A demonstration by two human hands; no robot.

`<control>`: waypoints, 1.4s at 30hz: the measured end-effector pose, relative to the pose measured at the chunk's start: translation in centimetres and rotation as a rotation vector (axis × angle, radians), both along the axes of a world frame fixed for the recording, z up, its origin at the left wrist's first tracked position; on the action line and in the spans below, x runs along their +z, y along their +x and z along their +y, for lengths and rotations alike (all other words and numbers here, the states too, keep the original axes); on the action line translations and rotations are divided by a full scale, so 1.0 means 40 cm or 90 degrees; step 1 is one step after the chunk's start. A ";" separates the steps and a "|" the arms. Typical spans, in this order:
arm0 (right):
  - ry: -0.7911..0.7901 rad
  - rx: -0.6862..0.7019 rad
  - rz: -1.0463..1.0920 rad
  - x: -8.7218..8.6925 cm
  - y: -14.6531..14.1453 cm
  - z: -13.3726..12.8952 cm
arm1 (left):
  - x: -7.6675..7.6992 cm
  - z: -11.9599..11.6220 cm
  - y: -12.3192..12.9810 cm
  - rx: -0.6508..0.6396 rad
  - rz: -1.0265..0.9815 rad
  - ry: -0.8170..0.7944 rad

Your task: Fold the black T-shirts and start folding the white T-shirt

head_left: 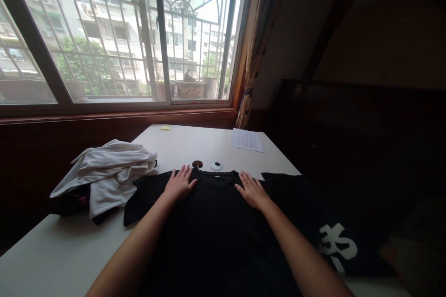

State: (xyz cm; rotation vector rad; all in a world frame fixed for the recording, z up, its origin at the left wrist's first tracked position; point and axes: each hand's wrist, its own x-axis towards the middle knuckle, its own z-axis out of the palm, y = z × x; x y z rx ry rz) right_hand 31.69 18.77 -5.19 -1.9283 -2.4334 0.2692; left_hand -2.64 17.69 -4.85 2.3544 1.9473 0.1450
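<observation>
A black T-shirt [219,222] lies spread on the white table, its round collar towards the window. Flat on its left shoulder, beside the collar, rests my left hand [180,183], fingers stretched out. My right hand [252,190] lies on the right shoulder in the same way, fingers extended. Neither hand grips the cloth. The shirt's left sleeve reaches towards a crumpled heap of white cloth [108,171] with dark fabric under it. To the right, a dark cloth with a white printed character [337,246] adjoins the shirt; where one ends and the other begins is hard to see.
Behind the collar, the white table [195,141] has a round cable hole [197,164] and a white cover with a dark opening [216,166]. Printed papers [247,140] lie at the back right, a yellow note [165,127] at the back left. A barred window and tied curtain [245,97] stand beyond.
</observation>
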 end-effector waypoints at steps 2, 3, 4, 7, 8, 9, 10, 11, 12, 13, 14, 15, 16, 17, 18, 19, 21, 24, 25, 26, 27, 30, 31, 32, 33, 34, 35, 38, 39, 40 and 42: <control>-0.002 -0.009 -0.003 -0.001 0.009 0.012 | 0.001 0.008 0.003 0.002 0.001 -0.001; 0.001 -0.012 -0.005 -0.002 0.012 0.018 | 0.002 0.012 0.005 0.003 0.001 -0.001; 0.003 -0.014 -0.007 -0.003 0.014 0.024 | 0.002 0.015 0.007 0.004 0.001 -0.001; 0.009 -0.013 -0.011 -0.009 0.018 0.042 | 0.002 0.024 0.010 0.008 0.001 0.001; 0.009 -0.011 -0.011 -0.011 0.019 0.047 | 0.001 0.027 0.010 0.008 0.000 0.001; 0.009 -0.010 -0.011 -0.013 0.020 0.052 | -0.001 0.030 0.009 0.009 0.000 0.002; 0.010 -0.008 -0.011 -0.015 0.021 0.056 | -0.003 0.033 0.009 0.008 -0.001 0.002; 0.011 -0.006 -0.010 -0.016 0.022 0.060 | -0.005 0.036 0.008 0.008 -0.001 0.002; 0.012 -0.005 -0.008 -0.018 0.023 0.063 | -0.006 0.039 0.006 0.007 -0.001 0.003; 0.015 -0.003 -0.006 -0.019 0.024 0.065 | -0.008 0.041 0.005 0.007 -0.002 0.003; 0.017 -0.001 -0.003 -0.019 0.025 0.066 | -0.010 0.044 0.004 0.006 -0.002 0.003; 0.019 0.000 -0.001 -0.020 0.025 0.067 | -0.011 0.046 0.002 0.006 -0.001 0.002; 0.022 0.003 0.001 -0.020 0.025 0.068 | -0.012 0.047 0.001 0.006 0.000 0.002; 0.025 0.005 0.004 -0.021 0.025 0.068 | -0.013 0.048 0.000 0.006 0.001 0.001; 0.027 0.007 0.006 -0.021 0.025 0.069 | -0.013 0.049 0.000 0.006 0.003 0.001; 0.029 0.010 0.008 -0.021 0.025 0.068 | -0.013 0.049 0.000 0.006 0.004 0.001; 0.033 0.016 0.012 -0.019 0.029 0.067 | -0.012 0.048 0.000 0.005 0.007 0.001; 0.036 0.020 0.012 -0.013 0.054 0.059 | -0.009 0.047 -0.001 0.003 0.009 0.000; 0.036 0.019 0.011 -0.010 0.069 0.055 | -0.008 0.047 -0.003 0.002 0.009 -0.002; 0.036 0.017 0.009 -0.007 0.089 0.050 | -0.007 0.047 -0.005 0.002 0.008 -0.003; 0.035 0.013 0.005 -0.004 0.113 0.046 | -0.007 0.048 -0.007 0.001 0.008 -0.005; 0.041 -0.021 -0.015 0.000 0.199 0.032 | -0.007 0.051 -0.016 0.001 0.007 -0.008; 0.047 -0.039 -0.020 -0.002 0.230 0.027 | -0.008 0.053 -0.019 0.002 0.008 -0.008; 0.056 -0.059 -0.021 -0.006 0.260 0.023 | -0.009 0.054 -0.021 0.003 0.008 -0.009; 0.067 -0.078 -0.016 -0.011 0.288 0.019 | -0.010 0.055 -0.022 0.005 0.009 -0.009; 0.083 -0.095 -0.005 -0.017 0.313 0.015 | -0.012 0.056 -0.023 0.006 0.010 -0.009; 0.102 -0.111 0.012 -0.024 0.336 0.011 | -0.013 0.056 -0.024 0.007 0.010 -0.009; 0.172 -0.151 0.076 -0.040 0.388 0.001 | -0.015 0.057 -0.024 0.008 0.012 -0.008; 0.191 -0.170 0.091 -0.041 0.401 -0.003 | -0.015 0.056 -0.024 0.008 0.012 -0.008; 0.201 -0.194 0.100 -0.039 0.412 -0.006 | -0.015 0.056 -0.025 0.008 0.012 -0.008; 0.195 -0.246 0.097 -0.026 0.432 -0.013 | -0.014 0.056 -0.025 0.009 0.013 -0.009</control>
